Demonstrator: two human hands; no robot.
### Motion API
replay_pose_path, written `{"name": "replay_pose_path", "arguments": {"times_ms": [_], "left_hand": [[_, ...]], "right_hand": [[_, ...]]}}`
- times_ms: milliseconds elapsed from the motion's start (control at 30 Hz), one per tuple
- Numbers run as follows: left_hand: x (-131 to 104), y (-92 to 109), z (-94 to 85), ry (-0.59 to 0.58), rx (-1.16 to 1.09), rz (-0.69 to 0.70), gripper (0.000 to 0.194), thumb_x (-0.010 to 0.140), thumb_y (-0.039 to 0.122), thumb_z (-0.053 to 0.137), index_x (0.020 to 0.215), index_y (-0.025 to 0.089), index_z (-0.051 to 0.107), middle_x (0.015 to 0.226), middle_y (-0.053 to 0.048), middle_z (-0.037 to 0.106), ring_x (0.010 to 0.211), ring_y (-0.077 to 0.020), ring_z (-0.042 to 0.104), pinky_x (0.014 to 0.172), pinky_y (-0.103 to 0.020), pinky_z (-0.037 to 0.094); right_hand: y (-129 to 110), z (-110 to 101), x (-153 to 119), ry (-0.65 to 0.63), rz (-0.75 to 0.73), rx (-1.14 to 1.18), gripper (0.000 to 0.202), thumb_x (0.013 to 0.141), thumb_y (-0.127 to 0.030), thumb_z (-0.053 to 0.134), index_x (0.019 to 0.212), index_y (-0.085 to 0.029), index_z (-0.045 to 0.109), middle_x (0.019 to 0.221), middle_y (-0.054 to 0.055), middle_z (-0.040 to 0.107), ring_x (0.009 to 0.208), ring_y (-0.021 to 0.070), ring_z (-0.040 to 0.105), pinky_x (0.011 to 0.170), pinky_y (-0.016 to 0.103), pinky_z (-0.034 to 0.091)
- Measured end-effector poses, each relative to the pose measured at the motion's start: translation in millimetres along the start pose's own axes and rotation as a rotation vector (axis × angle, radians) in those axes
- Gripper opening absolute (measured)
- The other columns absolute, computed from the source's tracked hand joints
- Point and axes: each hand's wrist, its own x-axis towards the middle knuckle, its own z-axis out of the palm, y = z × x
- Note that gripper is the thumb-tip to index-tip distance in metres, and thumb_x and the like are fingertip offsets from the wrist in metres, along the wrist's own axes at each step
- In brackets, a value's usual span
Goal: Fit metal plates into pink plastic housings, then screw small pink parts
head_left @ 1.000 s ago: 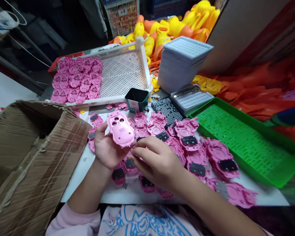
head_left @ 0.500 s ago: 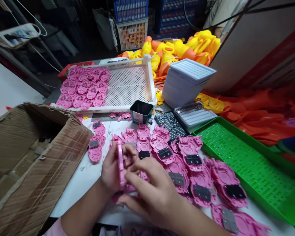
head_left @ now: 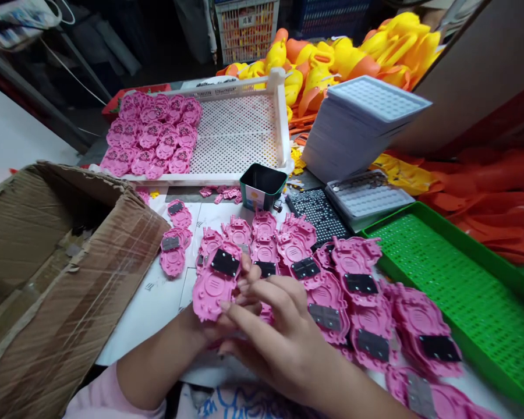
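Shell (head_left: 212, 289): pink, just L of lower ctr of frame, held in L hand; hollow inner face twd camera, tilted.
L hand (head_left: 220, 329): clamped on shell; palm behind & below, mostly hidden; fingertips show at shell's R edge.
R hand (head_left: 283, 334): fingers bent; index tip at shell's lower R edge, appears to touch; thumb apart, below. Whether anything is pinched: can't tell.
Wt: judged light; thin-walled, one hand seems enough to carry it.
Stiffness: prob. rigid plastic; no flex visible.
Surface: smooth, slight sheen; est. mod. slippery, esp. w/ damp fingers.
Panel (head_left: 225, 263): blk, flat, at shell's upper end; bright spots, prob. screws. Likely adds wt there; don't pry or pull on it.
Fragile pts: small projections on shell's inner face & edge; may snap if squeezed hard.
Hold: long side edges, approx. mid-length, thumb one side, fingers other; back supported by palm.
Spare shells (head_left: 327, 308): ctr to lower R of frame, on white table (head_left: 142, 317), many overlapping; edges prob. snag, so lift singly.
White tray (head_left: 236, 125): upper L to upper ctr of frame; pink parts (head_left: 151, 135) fill its L portion.
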Motion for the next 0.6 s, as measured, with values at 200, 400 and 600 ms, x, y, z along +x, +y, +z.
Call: {"name": "replay_pose_path", "arguments": {"times_ms": [200,400,600], "left_hand": [[0,20,18.4,0.022,-0.114,-0.052,0.026,0.072,0.026,0.066,0.066,0.020,0.041,0.068,0.002,0.036,0.057,-0.0089,0.038,0.049,-0.021,0.035],[-6,16,14.1,-0.003,-0.102,-0.077,0.025,0.066,0.027,0.069,0.065,0.021,0.046,0.073,-0.001,0.044,0.068,-0.0151,0.050,0.050,-0.023,0.038],[-5,14,13.4,-0.020,-0.205,-0.098,0.020,0.071,0.019,0.065,0.063,0.018,0.047,0.065,0.001,0.039,0.058,-0.0102,0.044,0.045,-0.018,0.032]], "right_hand": [[4,1,-2,0.012,0.085,-0.091,0.017,0.083,-0.021,0.062,0.099,-0.018,0.065,0.111,0.010,0.054,0.104,0.0254,0.043,0.089,0.040,0.038],[5,5,1,-0.071,0.145,-0.105,0.018,0.085,-0.029,0.059,0.099,-0.021,0.067,0.120,0.011,0.057,0.110,0.0276,0.045,0.090,0.043,0.039],[8,-4,5,0.098,0.115,0.069,0.020,0.084,-0.012,0.055,0.099,-0.019,0.065,0.097,0.010,0.064,0.094,0.0219,0.053,0.078,0.038,0.049]]}}
